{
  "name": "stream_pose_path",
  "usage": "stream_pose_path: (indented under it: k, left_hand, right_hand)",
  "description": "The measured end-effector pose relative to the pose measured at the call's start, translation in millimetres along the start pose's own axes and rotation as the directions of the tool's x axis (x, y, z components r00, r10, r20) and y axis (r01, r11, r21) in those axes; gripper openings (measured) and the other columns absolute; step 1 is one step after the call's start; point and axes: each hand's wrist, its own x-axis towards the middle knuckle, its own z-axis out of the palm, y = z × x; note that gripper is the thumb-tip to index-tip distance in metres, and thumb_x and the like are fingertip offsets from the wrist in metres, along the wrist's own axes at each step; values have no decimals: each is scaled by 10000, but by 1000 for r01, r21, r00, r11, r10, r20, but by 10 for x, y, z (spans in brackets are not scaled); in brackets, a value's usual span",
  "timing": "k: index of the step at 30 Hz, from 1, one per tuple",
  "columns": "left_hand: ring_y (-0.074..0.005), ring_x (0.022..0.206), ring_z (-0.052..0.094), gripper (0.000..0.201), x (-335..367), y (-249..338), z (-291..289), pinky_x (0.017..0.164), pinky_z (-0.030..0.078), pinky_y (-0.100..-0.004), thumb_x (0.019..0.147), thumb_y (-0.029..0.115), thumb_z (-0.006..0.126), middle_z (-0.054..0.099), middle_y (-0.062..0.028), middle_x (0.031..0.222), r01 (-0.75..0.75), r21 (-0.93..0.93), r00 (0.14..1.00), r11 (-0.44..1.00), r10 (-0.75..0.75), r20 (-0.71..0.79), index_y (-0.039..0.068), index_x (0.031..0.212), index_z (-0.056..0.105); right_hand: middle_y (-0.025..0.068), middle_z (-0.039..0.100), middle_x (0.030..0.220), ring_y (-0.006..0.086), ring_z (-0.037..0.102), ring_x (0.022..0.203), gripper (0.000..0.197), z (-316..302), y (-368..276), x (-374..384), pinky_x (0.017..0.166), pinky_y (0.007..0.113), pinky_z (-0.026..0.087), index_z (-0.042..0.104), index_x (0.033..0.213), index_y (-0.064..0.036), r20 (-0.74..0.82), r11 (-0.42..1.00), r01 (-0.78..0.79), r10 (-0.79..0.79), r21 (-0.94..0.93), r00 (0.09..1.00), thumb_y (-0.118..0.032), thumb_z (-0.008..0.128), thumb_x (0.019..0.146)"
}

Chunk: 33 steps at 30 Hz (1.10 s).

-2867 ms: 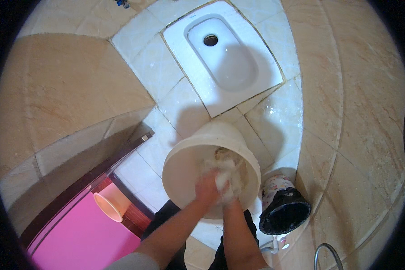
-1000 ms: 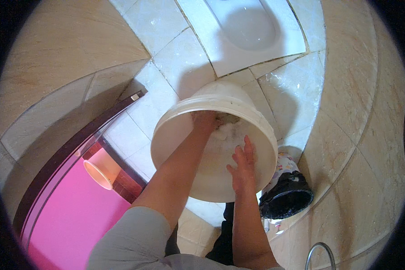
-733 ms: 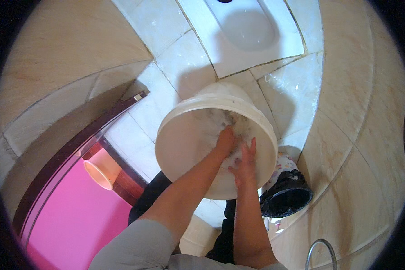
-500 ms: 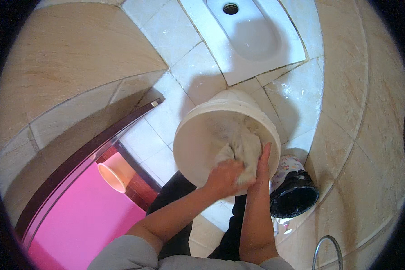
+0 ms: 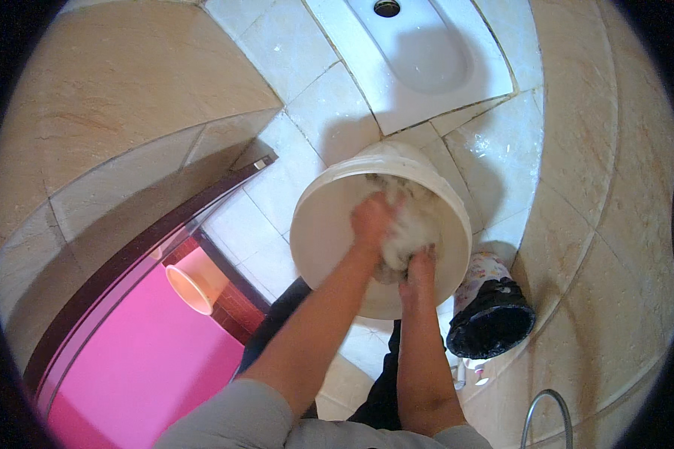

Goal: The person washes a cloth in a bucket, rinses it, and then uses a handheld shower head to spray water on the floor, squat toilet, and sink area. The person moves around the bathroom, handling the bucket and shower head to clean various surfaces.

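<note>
A large white bucket (image 5: 314,247) stands below me, and both of my arms reach down into it. A whitish wet-looking cloth (image 5: 410,233) lies bunched inside, towards the bucket's right side. My left hand (image 5: 372,217), slightly blurred, is closed on the upper left part of the cloth. Lower and to the right, my right hand (image 5: 421,268) has its fingers curled round the cloth's near end. The cloth partly hides the bucket's bottom, and some of my fingertips are covered by it.
A white squat toilet (image 5: 393,112) is set in the tiled floor beyond the bucket. To the right stands a bin with a black liner (image 5: 494,322). A dark-edged partition (image 5: 150,247), a peach-coloured tub (image 5: 210,280) and a pink surface (image 5: 142,367) are at left. A metal hose (image 5: 568,419) curves at lower right.
Both hands have gone from near the bucket's rim deeper into it, taking the cloth down with them. The left hand has moved farther away from me, and the hands are more apart.
</note>
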Motion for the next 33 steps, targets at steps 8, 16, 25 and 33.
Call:
stream_pose_path:
  k: [8,16,25,33]
  left_hand:
    - [-320,1082,421,395,455,-1397,777,901,348,-392,786,265,518,458,-168,1158,5,-278,957,961,-85,-277,77,1128,459]
    - [-324,1216,295,671,389,-426,654,950,275,-493,704,329,619,294,-149,1327,-169,395,955,903,51,294,153,1282,326]
    - [-342,973,500,443,591,-794,1179,824,406,-398,696,201,588,459,-204,1123,68,-141,946,988,-19,323,23,1080,459]
    - [-330,994,460,366,-916,-222,-663,827,396,-422,650,207,662,500,-87,1054,-537,7,807,843,512,295,116,989,560]
  right_hand:
    - [133,289,1301,281,451,1037,725,128,-377,-194,841,419,401,171,1349,-132,-2,995,92,-92,-43,996,-218,594,767]
    - [163,168,1355,333,300,1163,682,-32,-463,-36,915,492,301,159,1355,-231,126,964,10,24,-267,992,-284,538,790]
    - [143,128,1378,418,185,1211,720,4,-441,-69,918,587,214,168,1347,-274,160,941,-31,90,-338,983,-493,521,759]
    - [114,236,1346,279,273,1214,667,61,-555,-195,954,416,293,213,1340,-219,409,994,-64,24,83,912,-495,480,795]
